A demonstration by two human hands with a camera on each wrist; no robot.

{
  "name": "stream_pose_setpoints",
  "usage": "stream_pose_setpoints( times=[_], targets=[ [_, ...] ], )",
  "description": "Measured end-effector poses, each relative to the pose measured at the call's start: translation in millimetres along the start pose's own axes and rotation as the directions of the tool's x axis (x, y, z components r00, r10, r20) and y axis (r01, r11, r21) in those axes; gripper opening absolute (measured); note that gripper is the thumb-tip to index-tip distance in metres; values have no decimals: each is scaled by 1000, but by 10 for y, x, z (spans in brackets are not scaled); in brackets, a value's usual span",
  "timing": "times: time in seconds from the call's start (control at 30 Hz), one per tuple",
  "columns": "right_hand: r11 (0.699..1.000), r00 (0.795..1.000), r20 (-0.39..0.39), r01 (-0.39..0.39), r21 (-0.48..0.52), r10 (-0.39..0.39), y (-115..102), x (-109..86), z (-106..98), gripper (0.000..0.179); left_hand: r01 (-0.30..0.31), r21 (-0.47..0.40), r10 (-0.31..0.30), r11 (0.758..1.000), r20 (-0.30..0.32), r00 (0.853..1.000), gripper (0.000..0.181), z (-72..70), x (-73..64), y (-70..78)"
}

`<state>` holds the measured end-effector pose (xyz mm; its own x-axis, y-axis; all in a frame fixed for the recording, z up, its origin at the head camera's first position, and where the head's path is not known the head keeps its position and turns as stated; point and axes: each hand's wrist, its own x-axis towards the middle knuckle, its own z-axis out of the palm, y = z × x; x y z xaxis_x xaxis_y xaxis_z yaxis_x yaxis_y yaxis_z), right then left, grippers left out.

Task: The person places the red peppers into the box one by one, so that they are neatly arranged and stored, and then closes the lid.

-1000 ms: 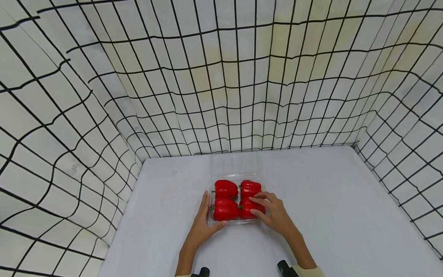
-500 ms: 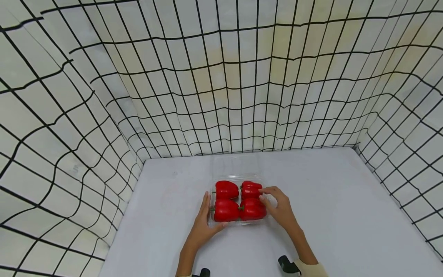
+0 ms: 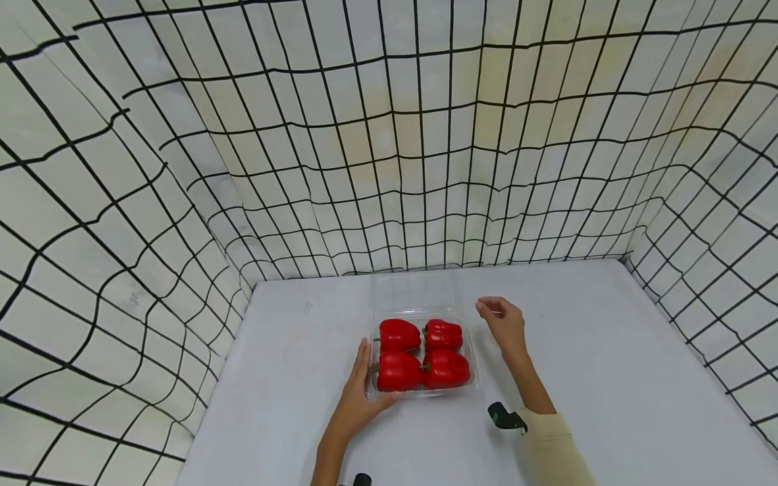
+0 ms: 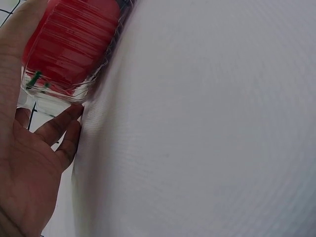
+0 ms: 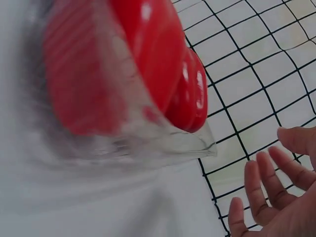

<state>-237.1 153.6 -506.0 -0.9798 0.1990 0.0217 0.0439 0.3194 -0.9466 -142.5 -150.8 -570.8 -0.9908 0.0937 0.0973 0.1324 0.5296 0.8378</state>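
Several red bell peppers [image 3: 446, 369] with green stems sit in two rows inside a clear plastic clamshell container [image 3: 419, 393]. Its transparent lid [image 3: 416, 291] lies folded back on the far side. My left hand [image 3: 358, 398] rests against the container's near-left corner, fingers straight along the left side and thumb at the front rim. In the left wrist view its fingertips touch the lower plastic edge below a pepper [image 4: 74, 39]. My right hand [image 3: 506, 327] is raised to the right of the lid, apart from the container, its fingers loosely bent and holding nothing.
A white-covered table [image 3: 608, 378] carries the container near its middle. Black netting [image 3: 425, 148] over pale walls encloses the back and both sides. Dark wrist camera mounts [image 3: 506, 416] show at both forearms.
My right hand has come off the near-right pepper and moved away, up and right, to beside the lid. My left hand stays at the container, and the peppers keep their places.
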Motion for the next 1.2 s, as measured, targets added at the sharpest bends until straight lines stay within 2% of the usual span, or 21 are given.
stream_pose_setpoints(
  times=[0.2, 0.4, 0.57, 0.8, 1.07, 1.2],
  targets=[
    [993, 987, 117, -100, -57, 106, -76, 270, 5, 42, 16, 6, -16, 1000, 8, 1000, 113, 5, -16, -8],
    [973, 938, 267, -191, -127, 219, -94, 517, 70, 51, 12, -6, -12, 1000, -1, 1000, 113, 1, 2, -9],
    [960, 913, 315, -212, -182, 261, -43, 626, 153, 47, -14, -5, 14, 1000, 4, 1000, 112, 5, 17, -4],
    [960, 917, 296, -226, -168, 267, -8, 667, 244, 42, -18, 2, 18, 1000, 1, 1000, 112, -3, 6, -9],
    [954, 913, 281, -270, -132, 297, 64, 708, 311, 37, -10, -1, 10, 1000, 8, 1000, 111, -7, -3, -18],
    [962, 922, 273, -257, -96, 273, 55, 707, 315, 36, -14, 2, 14, 1000, 2, 1000, 111, -9, -1, -16]
  ],
)
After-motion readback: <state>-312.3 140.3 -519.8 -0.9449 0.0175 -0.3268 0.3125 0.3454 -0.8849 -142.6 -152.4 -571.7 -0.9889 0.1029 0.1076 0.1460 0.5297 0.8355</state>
